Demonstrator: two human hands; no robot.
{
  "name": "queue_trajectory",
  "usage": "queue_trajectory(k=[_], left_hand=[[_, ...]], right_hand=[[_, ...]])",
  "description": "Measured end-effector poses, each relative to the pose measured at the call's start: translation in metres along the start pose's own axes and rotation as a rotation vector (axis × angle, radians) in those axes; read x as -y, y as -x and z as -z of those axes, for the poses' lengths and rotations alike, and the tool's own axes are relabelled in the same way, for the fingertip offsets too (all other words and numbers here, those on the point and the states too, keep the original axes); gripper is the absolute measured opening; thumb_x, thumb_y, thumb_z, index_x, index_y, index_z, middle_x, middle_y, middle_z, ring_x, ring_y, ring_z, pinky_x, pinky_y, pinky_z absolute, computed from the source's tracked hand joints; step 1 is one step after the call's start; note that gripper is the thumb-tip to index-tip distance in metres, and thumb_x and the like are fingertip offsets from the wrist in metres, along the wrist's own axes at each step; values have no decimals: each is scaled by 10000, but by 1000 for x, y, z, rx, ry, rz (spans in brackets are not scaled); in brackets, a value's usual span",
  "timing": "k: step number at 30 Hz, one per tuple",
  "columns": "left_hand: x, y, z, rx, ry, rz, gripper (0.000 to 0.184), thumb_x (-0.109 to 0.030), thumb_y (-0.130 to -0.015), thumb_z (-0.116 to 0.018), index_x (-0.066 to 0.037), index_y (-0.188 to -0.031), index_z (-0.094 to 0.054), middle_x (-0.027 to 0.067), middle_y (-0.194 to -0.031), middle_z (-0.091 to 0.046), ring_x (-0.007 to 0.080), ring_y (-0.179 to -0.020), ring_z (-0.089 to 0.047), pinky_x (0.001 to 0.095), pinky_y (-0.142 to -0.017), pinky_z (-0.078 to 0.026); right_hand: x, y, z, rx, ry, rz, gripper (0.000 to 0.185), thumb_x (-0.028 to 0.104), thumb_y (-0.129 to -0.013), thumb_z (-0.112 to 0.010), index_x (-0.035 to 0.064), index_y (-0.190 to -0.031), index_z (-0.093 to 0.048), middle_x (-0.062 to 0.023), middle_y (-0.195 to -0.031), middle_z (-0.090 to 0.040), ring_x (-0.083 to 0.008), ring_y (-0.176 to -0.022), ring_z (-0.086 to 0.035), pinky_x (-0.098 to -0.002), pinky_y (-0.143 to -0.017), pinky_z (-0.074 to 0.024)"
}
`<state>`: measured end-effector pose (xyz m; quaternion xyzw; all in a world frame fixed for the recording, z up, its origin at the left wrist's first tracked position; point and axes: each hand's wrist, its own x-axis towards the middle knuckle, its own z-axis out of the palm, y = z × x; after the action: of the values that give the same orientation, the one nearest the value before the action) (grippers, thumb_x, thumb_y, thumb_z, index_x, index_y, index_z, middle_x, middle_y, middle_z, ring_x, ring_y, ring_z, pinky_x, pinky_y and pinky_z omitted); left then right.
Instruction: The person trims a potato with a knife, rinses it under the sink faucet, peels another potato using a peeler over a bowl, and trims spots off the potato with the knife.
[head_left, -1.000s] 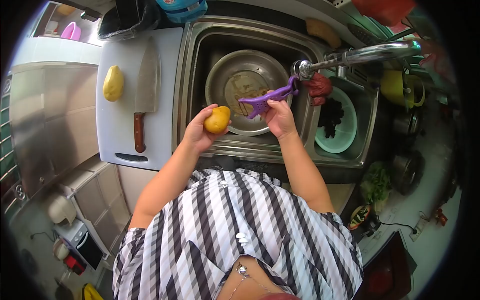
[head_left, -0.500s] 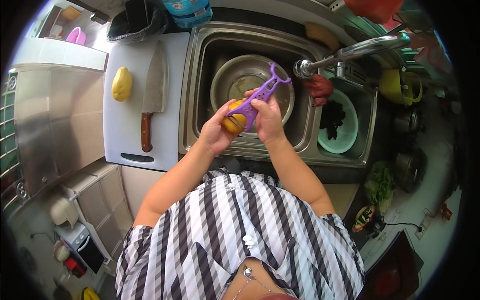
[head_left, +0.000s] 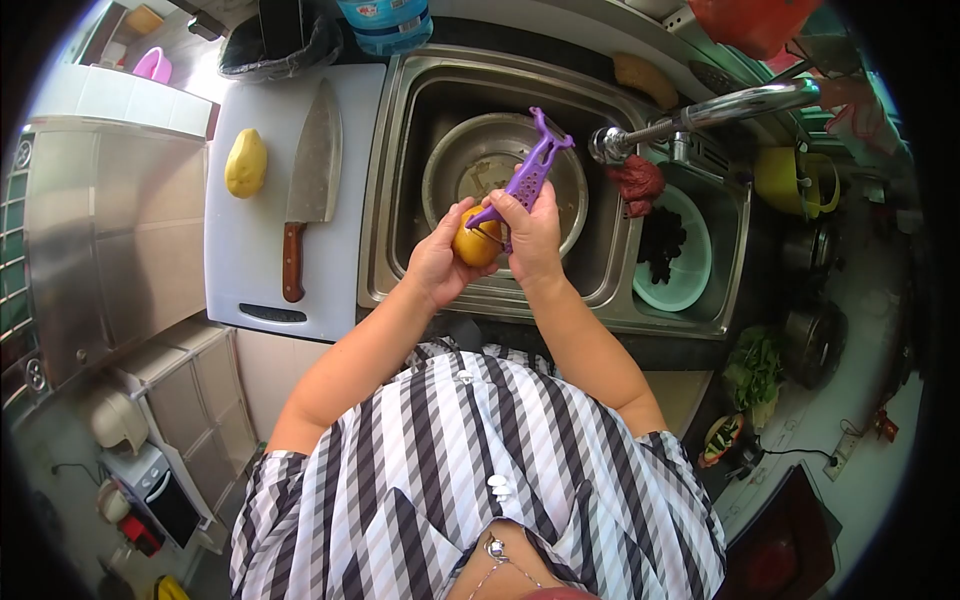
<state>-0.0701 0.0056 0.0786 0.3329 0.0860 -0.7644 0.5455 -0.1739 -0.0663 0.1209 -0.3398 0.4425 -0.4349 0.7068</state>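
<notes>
My left hand point(head_left: 442, 258) is closed around a yellow-brown potato point(head_left: 476, 243), held over the near side of the sink. In my right hand point(head_left: 533, 232) is a purple peeler point(head_left: 528, 182); its lower bladed end lies against the potato's upper side, and its forked end points up and away. Below both hands a round metal basin point(head_left: 440, 150) stands in the sink, with some water and scraps in the bottom. A peeled potato point(head_left: 246, 163) rests on the white cutting board point(head_left: 265, 260) at the left, beside a cleaver point(head_left: 316, 165) with a brown wooden handle.
The metal sink point(head_left: 395, 200) has a chrome faucet point(head_left: 740, 103) reaching in from the right. A pale green bowl point(head_left: 690, 285) with dark pieces sits in the right basin, near a red cloth-like bundle point(head_left: 636, 184). Leafy greens point(head_left: 755, 370) lie farther right.
The peeler has shifted slightly up and right along the potato, so more of the potato shows. Both hands stay over the sink, and the view has moved a little.
</notes>
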Motion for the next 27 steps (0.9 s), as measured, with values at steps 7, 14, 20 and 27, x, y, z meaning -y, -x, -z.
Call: queue_trajectory(k=[7,14,20,27], left_hand=[[8,-4,-7,37,218,36,532,-570,-903,-443,-133,-1190,-538,61,-1195,-567,228,-1113,-533,431,-981,-395],[11,-9,-4,-6,196,34,462,-489,-926,-433,-125,-1190,-537,64,-1151,-589,230,-1044,-564,421,-880,-449],[6,-4,15,15,102,145,392,-409,-895,-495,-130,-1167,-541,80,-1062,-605,241,-880,-594,376,-643,-485],[4,12,4,42,182,53,470,-433,-922,-437,-89,-1232,-516,132,-1112,-581,279,-926,-584,353,-694,-494]], right_hand=[[-12,13,-17,-48,46,74,350,50,-797,-682,40,-1012,-406,-62,-827,-570,-127,-692,-603,-256,-643,-516],[-23,-3,-12,-190,112,-29,301,53,-780,-695,23,-947,-447,-81,-794,-597,-148,-659,-606,-276,-615,-522],[-33,-52,25,-289,-12,-325,183,61,-764,-701,3,-852,-551,-88,-767,-617,-160,-602,-601,-274,-530,-510],[-75,-83,115,-506,1343,218,424,221,-706,-733,26,-992,-488,-174,-764,-635,-337,-672,-628,-413,-637,-505]])
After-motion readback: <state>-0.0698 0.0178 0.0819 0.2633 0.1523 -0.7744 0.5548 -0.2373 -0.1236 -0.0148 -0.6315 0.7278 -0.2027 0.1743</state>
